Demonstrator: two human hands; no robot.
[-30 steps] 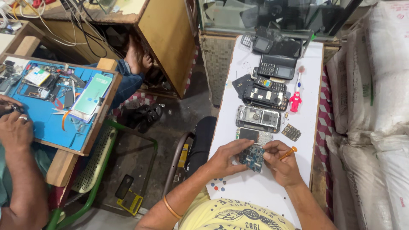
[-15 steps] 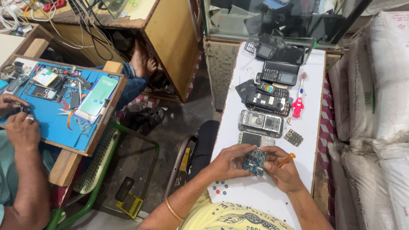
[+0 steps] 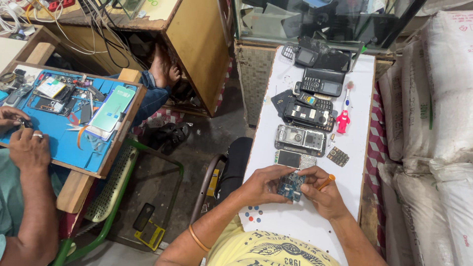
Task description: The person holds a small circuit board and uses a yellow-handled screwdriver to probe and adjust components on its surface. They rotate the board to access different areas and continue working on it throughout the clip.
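My left hand point(image 3: 262, 186) and my right hand point(image 3: 320, 194) together hold a small blue-green circuit board point(image 3: 289, 185) just above the white table point(image 3: 295, 226). An orange-handled tool point(image 3: 326, 182) sticks out between the fingers of my right hand. Just beyond the board lie a small phone screen part point(image 3: 288, 158), a grey keypad point(image 3: 338, 156) and an opened silver phone frame point(image 3: 300, 140).
Several dismantled keypad phones point(image 3: 311, 106) and a small red figure point(image 3: 343, 121) lie farther up the table. White sacks point(image 3: 433, 123) line the right. At left another person's hands point(image 3: 22, 140) work over a blue mat point(image 3: 59, 128) with phone parts. A green stool point(image 3: 113, 197) stands below.
The view has shifted slightly. My hands stay on the circuit board at the table's near end, and the other person's hands have moved a little on the blue mat.
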